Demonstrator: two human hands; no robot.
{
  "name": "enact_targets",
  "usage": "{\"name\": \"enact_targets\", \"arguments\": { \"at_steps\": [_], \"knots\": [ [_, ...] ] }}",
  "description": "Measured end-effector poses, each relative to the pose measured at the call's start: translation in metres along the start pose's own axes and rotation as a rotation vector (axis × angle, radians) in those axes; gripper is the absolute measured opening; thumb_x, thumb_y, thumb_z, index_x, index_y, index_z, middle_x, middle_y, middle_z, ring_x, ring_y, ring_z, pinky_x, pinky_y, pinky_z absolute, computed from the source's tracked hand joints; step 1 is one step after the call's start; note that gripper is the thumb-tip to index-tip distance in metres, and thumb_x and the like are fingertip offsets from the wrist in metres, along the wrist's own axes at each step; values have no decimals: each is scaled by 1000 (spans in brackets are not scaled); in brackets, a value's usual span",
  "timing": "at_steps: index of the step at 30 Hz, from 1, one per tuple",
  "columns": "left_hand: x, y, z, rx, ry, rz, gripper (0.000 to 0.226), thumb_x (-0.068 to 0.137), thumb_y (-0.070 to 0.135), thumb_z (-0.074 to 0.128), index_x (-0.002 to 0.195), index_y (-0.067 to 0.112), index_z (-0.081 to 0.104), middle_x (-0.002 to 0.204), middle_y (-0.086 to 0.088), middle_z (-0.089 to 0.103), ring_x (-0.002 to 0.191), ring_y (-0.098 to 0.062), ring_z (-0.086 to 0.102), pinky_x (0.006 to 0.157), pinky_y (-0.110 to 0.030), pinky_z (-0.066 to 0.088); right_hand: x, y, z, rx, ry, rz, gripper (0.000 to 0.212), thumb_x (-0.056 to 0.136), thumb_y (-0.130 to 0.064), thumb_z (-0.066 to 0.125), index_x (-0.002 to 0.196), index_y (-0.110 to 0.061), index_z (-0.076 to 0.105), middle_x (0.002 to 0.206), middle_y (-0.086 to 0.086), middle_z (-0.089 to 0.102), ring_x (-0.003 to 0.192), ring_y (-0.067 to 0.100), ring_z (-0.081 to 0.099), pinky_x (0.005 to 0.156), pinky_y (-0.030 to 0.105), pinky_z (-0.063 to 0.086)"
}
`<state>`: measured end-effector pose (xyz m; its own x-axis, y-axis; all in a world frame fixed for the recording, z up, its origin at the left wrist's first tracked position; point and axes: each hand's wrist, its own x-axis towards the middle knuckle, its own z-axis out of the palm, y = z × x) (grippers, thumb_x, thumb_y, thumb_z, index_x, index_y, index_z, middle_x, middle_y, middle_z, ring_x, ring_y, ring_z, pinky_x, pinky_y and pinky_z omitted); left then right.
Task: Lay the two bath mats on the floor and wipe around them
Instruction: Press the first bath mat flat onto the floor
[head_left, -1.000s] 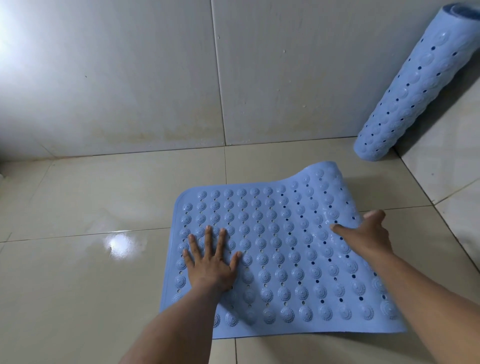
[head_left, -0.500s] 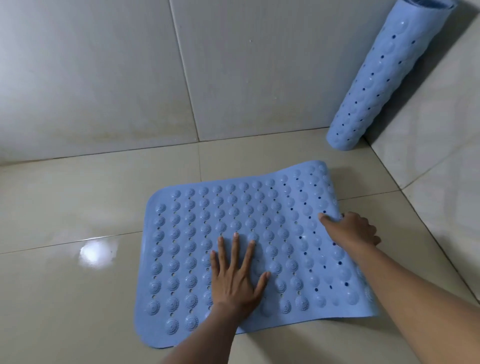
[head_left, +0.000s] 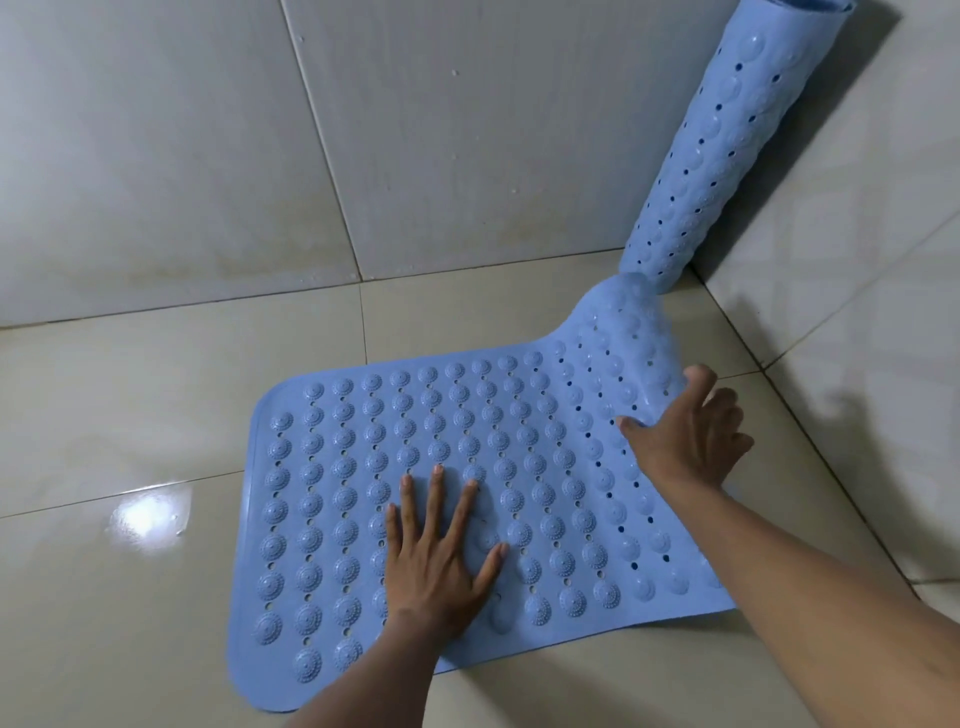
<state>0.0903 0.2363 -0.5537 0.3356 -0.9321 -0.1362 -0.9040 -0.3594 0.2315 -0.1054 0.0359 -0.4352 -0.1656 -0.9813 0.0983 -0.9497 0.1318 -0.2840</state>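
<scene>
A blue rubber bath mat (head_left: 363, 467) with rows of round bumps and holes lies mostly flat on the tiled floor. Its right end curls upward and looks blurred. My left hand (head_left: 441, 551) presses flat on the mat's middle, fingers spread. My right hand (head_left: 685, 436) grips the raised right edge, thumb on top and fingers curled behind it. A second blue bath mat (head_left: 696, 140), rolled into a tube, stands leaning in the wall corner at the upper right, just beyond the curled end.
Glossy beige floor tiles (head_left: 130, 441) stretch to the left, with a bright light reflection (head_left: 145, 517). Grey tiled walls close the back (head_left: 208, 156) and the right side (head_left: 857, 312), meeting in the corner behind the rolled mat.
My right hand has lifted the mat's right end higher, so it curls up more. My left hand stays pressed on the mat. The view has shifted closer.
</scene>
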Motion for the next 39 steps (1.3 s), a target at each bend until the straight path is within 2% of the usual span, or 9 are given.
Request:
{"name": "enact_targets", "arguments": {
  "at_steps": [2, 3, 5, 8, 10, 14, 21, 34, 39],
  "knots": [
    [-1, -1, 0, 6, 11, 3, 84, 88, 84, 23, 160, 44, 13, 172, 1, 5, 157, -35, -9, 122, -56, 4, -3, 6, 4, -56, 89, -156, 78, 65, -41, 86, 127, -13, 46, 122, 20, 51, 111, 41, 49, 84, 49, 39],
    [-1, -1, 0, 10, 13, 5, 83, 88, 84, 24, 160, 44, 14, 172, 0, 5, 157, -35, -8, 122, -56, 4, -5, 8, 6, -76, 59, -219, 72, 68, -43, 83, 125, -14, 50, 122, 18, 51, 113, 41, 47, 86, 49, 39],
    [-1, -2, -2, 10, 11, 2, 83, 89, 82, 27, 160, 42, 16, 171, 1, 8, 157, -35, -4, 122, -56, 6, -11, 8, 10, -124, -173, -257, 65, 77, -53, 73, 128, -20, 51, 132, 11, 46, 125, 37, 41, 96, 49, 37],
    [-4, -6, -3, 33, -10, -12, 81, 91, 80, 26, 161, 40, 16, 171, 2, 9, 157, -35, 0, 122, -56, 6, -30, 9, 26, -130, -598, -190, 74, 83, -65, 60, 144, -31, 35, 155, 4, 25, 145, 33, 20, 110, 53, 31],
    [-5, -10, -4, 45, -23, -20, 79, 92, 79, 23, 161, 41, 17, 171, 2, 12, 157, -35, 5, 122, -57, 7, -48, 9, 40, -110, -726, -181, 83, 84, -66, 58, 152, -34, 22, 165, 1, 4, 152, 34, 4, 115, 59, 24],
    [-9, -26, -6, 61, -53, -52, 76, 94, 79, 18, 161, 42, 13, 171, 5, 10, 157, -33, 6, 120, -63, 6, -64, -1, 51, -188, -745, -314, 85, 89, -65, 53, 156, -36, 9, 168, -5, -10, 151, 45, -11, 118, 60, 18],
    [-24, -84, -32, 90, -116, -128, 76, 91, 82, 8, 153, 50, -23, 166, 13, -27, 154, -26, -25, 122, -60, -9, -96, -45, 62, -218, -774, -469, 86, 90, -62, 51, 158, -36, 5, 168, -3, -13, 149, 50, -14, 120, 59, 16],
    [-20, -99, -42, 27, -136, -98, 76, 89, 86, 13, 153, 56, -16, 164, 18, -26, 153, -23, -25, 121, -59, -12, -112, -37, 65, -257, -703, -507, 88, 91, -72, 36, 159, -35, -6, 168, -1, -17, 151, 45, -15, 123, 53, 14],
    [-16, -107, -45, 35, -150, -92, 75, 91, 83, 13, 154, 54, -15, 164, 18, -27, 154, -24, -24, 122, -59, -10, -125, -33, 69, -244, -707, -499, 90, 91, -75, 31, 159, -33, -9, 167, 2, -22, 149, 46, -22, 124, 54, 3]
  ]
}}
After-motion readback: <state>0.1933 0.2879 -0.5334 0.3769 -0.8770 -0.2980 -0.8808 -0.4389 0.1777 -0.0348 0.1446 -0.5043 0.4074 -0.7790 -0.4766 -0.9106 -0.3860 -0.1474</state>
